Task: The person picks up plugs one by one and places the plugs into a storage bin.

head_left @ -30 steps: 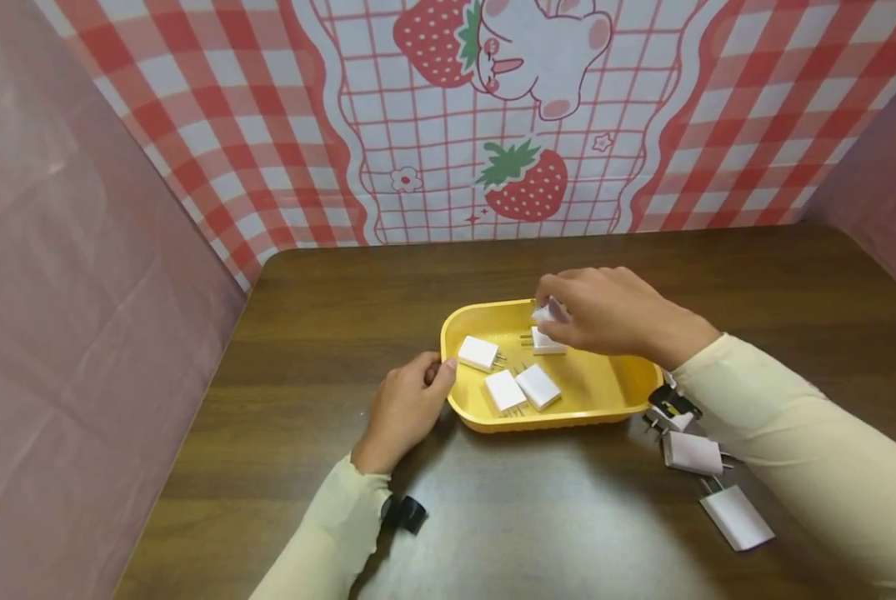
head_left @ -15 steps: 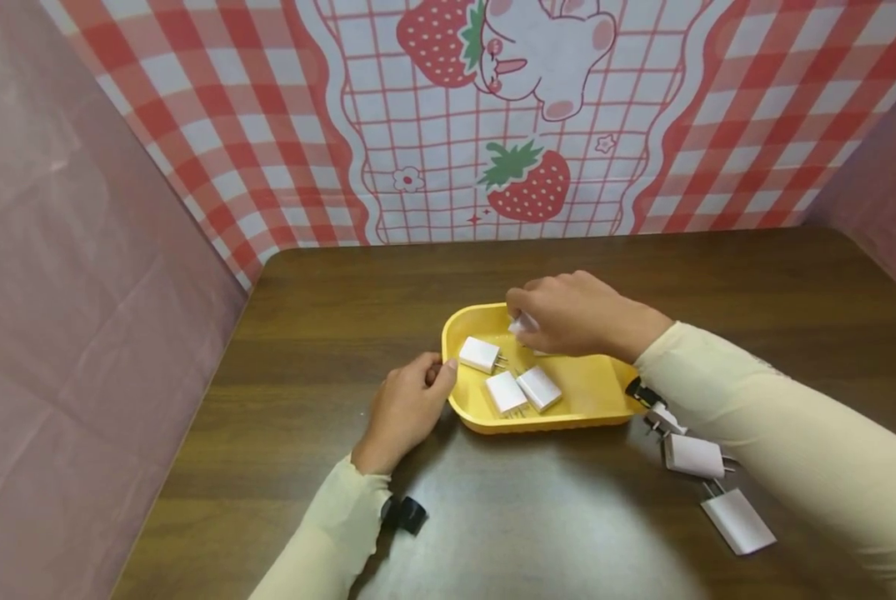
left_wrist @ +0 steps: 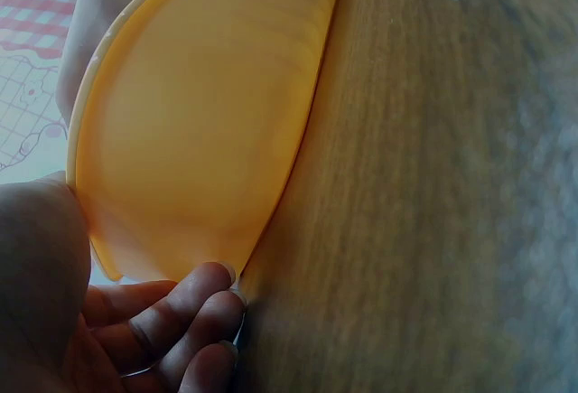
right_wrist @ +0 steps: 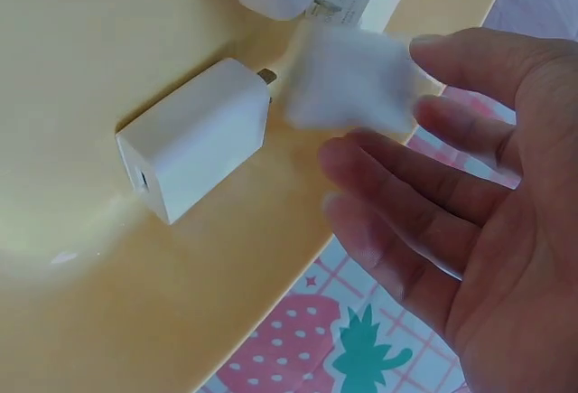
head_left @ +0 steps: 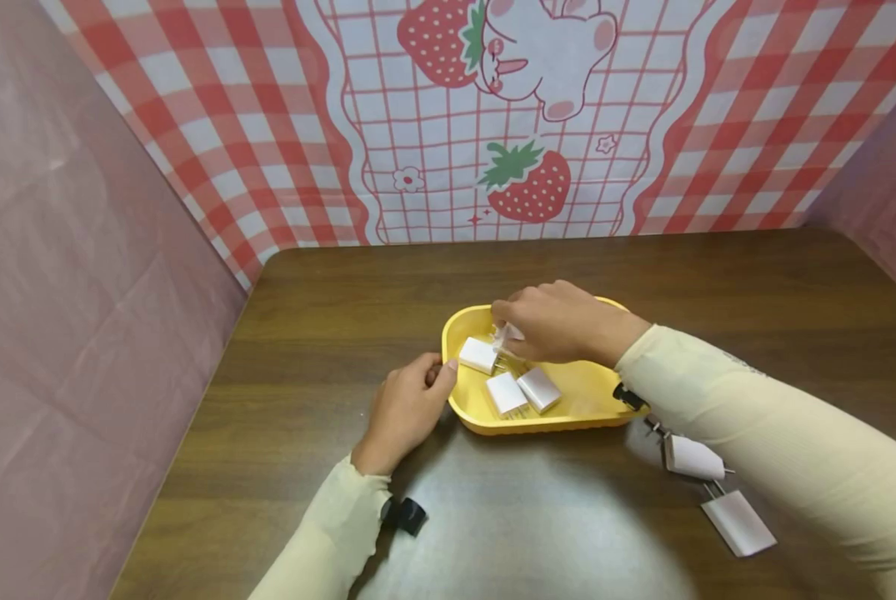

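Your left hand (head_left: 408, 404) grips the left end of the yellow tray (head_left: 553, 424), thumb over the rim. Your right hand (head_left: 563, 321) is above the tray, fingers parted and loosely bent, beside a blurred white charger (right_wrist: 350, 77) (contact cannot be confirmed). Three chargers (head_left: 507, 393) lie in the tray; loose chargers (head_left: 738, 522) lie on the wooden table (head_left: 372, 292) near your right sleeve (head_left: 763, 425).
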Tool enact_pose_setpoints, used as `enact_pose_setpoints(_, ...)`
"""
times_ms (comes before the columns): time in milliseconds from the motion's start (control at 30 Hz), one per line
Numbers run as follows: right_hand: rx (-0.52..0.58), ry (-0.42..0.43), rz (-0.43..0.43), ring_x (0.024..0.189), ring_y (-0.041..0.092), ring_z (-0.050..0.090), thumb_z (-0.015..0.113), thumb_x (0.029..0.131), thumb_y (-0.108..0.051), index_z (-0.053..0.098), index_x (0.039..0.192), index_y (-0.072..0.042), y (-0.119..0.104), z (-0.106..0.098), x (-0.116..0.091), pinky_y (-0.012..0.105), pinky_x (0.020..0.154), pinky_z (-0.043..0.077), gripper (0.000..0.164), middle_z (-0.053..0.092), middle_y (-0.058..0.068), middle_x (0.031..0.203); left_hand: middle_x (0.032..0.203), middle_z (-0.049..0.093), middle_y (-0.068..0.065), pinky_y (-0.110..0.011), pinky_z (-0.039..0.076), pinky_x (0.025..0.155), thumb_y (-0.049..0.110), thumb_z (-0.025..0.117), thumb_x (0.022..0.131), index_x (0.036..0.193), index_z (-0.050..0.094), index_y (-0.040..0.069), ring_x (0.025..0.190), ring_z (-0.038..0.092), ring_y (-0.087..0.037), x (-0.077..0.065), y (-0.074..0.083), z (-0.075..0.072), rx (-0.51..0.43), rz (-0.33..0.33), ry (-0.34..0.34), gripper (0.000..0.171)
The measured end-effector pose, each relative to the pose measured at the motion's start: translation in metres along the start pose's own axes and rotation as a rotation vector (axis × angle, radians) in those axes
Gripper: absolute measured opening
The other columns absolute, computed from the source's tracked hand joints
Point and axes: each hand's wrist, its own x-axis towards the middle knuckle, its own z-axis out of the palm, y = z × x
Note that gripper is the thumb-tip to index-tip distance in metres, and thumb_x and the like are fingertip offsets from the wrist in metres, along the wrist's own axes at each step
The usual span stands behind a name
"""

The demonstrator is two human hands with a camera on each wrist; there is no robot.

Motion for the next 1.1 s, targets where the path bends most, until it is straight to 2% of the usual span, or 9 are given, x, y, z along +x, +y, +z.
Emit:
enact_pose_setpoints(267, -0.029, -0.001, 0.01, 0.063, 0.016, 0.057, 0.069, 0.091, -0.032, 0.07, 0.114, -0.014, 0.002, -0.004, -0.003, 0.042, 0.063, 0.051, 0.029, 0.072, 0.005, 0.105, 0.077, 0.06, 0.007, -0.038, 0.045, 0.067, 0.048, 0.053, 0.099, 0.11, 0.072, 0.019, 0.071, 0.057, -0.017, 0.0, 0.0, -0.001, 0.003, -0.006, -0.004, 0.037)
enact_pose_setpoints(500, -0.028, 0.005, 0.039, 0.06, 0.014, 0.055, 0.071, 0.091, -0.032, 0.07, 0.115, -0.012, 0.008, -0.012, -0.013, 0.038, 0.059, 0.05, 0.031, 0.073, 0.006, 0.104, 0.076, 0.059, 0.007, -0.037, 0.044, 0.066, 0.048, 0.053, 0.099, 0.11, 0.072, 0.017, 0.07, 0.056, -0.017, 0.0, 0.001, 0.0, 0.001, -0.012, -0.006, 0.037)
enact_pose_setpoints(833, 0.01, 0.062, 0.128, 0.077, 0.016, 0.065, 0.072, 0.091, -0.033, 0.071, 0.116, -0.015, 0.024, -0.022, -0.044, 0.037, 0.065, 0.053, 0.03, 0.073, 0.002, 0.107, 0.078, 0.06, 0.007, -0.037, 0.045, 0.068, 0.049, 0.051, 0.1, 0.112, 0.071, 0.017, 0.071, 0.056, -0.016, 0.001, 0.002, 0.001, -0.004, -0.012, -0.022, 0.04)
enact_pose_setpoints(1100, 0.064, 0.076, 0.246, 0.084, 0.019, 0.064, 0.073, 0.091, -0.035, 0.07, 0.12, -0.016, 0.03, -0.034, -0.073, 0.039, 0.067, 0.053, 0.034, 0.071, 0.003, 0.11, 0.077, 0.06, 0.006, -0.035, 0.044, 0.065, 0.049, 0.052, 0.099, 0.113, 0.071, 0.016, 0.071, 0.055, -0.016, 0.0, 0.001, 0.001, -0.022, -0.027, -0.018, 0.04)
